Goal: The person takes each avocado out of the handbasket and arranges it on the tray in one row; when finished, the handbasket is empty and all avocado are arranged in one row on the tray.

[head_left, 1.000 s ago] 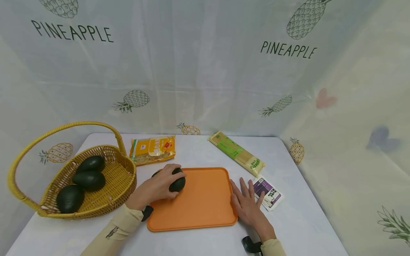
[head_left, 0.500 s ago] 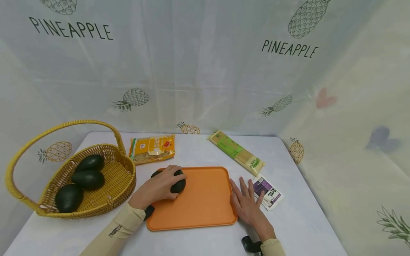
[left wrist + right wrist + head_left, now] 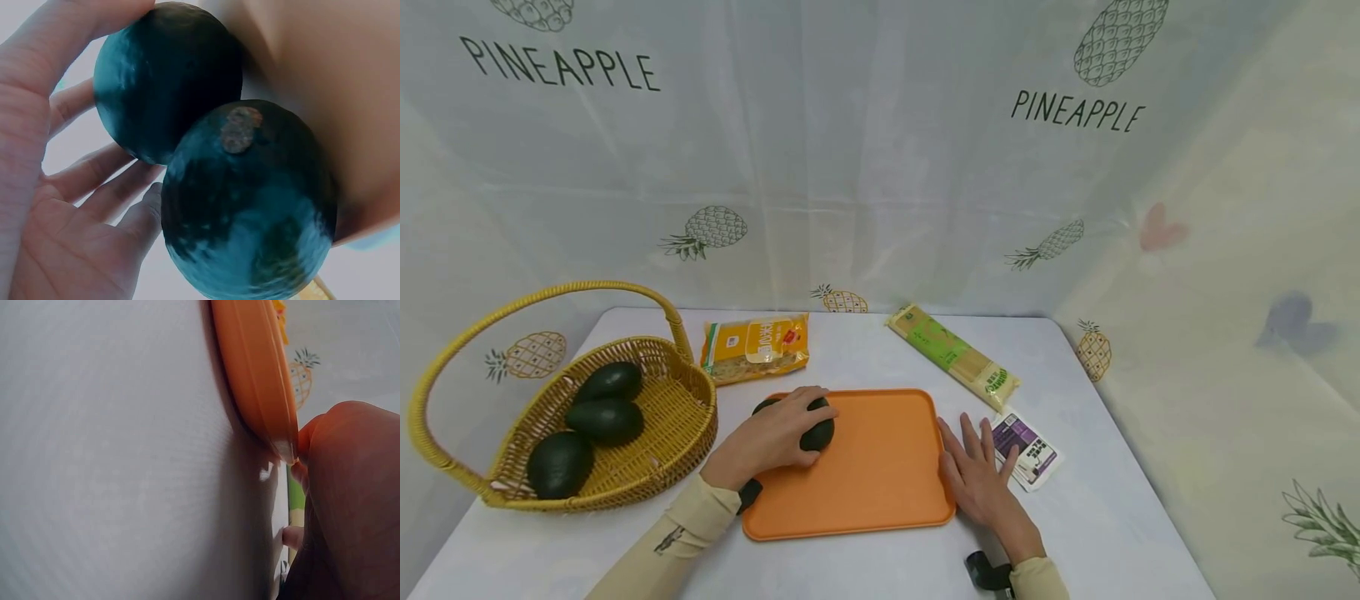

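Observation:
Two dark green avocados sit at the left end of the orange tray (image 3: 880,467). My left hand (image 3: 775,435) reaches over them, thumb and fingers curved around the right-hand avocado (image 3: 817,432). The other avocado (image 3: 765,405) is mostly covered by that hand in the head view. In the left wrist view, the gripped avocado (image 3: 169,81) touches the nearer avocado (image 3: 250,206), which shows its stem scar and lies outside the fingers. With fingers spread, my right hand (image 3: 983,485) rests against the tray's right rim. The right wrist view shows it touching the tray's edge (image 3: 259,369).
A yellow wicker basket (image 3: 677,454) with a tall handle holds three avocados at the left. Behind the tray lie an orange food packet (image 3: 756,348) and a long green noodle packet (image 3: 955,357). A purple-and-white packet (image 3: 1026,450) lies beside the right hand.
Both hands and the avocados stay almost in place on the tray. The head view shifts slightly, and the left hand creeps a little to the right early on.

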Available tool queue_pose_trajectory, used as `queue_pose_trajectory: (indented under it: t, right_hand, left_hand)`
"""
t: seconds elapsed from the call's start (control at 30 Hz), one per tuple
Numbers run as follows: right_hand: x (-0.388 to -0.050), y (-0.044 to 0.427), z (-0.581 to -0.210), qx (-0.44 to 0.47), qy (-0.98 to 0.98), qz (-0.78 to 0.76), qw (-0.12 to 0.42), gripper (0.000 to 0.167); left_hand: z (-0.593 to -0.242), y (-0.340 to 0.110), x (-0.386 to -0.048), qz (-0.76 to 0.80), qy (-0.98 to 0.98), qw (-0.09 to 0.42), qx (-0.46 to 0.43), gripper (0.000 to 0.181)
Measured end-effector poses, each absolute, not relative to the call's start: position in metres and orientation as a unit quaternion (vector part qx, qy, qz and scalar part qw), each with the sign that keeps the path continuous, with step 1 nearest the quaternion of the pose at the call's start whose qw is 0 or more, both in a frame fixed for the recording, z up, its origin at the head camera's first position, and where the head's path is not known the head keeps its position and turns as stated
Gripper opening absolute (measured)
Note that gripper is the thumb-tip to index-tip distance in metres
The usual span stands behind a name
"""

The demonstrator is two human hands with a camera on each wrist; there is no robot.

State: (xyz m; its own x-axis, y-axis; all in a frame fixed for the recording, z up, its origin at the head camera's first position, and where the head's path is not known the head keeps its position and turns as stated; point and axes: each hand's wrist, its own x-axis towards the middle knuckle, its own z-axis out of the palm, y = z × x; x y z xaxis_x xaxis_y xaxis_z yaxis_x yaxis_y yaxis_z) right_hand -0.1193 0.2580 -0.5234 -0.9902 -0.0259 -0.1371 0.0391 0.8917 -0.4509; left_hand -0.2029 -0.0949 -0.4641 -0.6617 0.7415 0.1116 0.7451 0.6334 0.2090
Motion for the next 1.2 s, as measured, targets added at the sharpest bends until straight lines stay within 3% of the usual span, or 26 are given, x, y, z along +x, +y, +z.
queue_pose_trajectory:
  t: [0.37,0.67,1.2]
  right_hand:
    - [-0.119,0.258,-0.524,0.005,0.971,-0.230,0.067,0.058]
    - [-0.120,0.259,-0.525,0.002,0.970,-0.233,0.068,0.058]
    - [-0.119,0.260,-0.522,0.002,0.971,-0.227,0.074,0.058]
  left_hand:
    - [-0.456,-0.097,-0.202,-0.150,-0.907,0.017,-0.392,0.058]
    - [-0.435,-0.118,-0.200,-0.147,-0.907,0.098,-0.383,0.057]
    - [-0.418,-0.153,-0.184,-0.141,-0.914,0.117,-0.361,0.055]
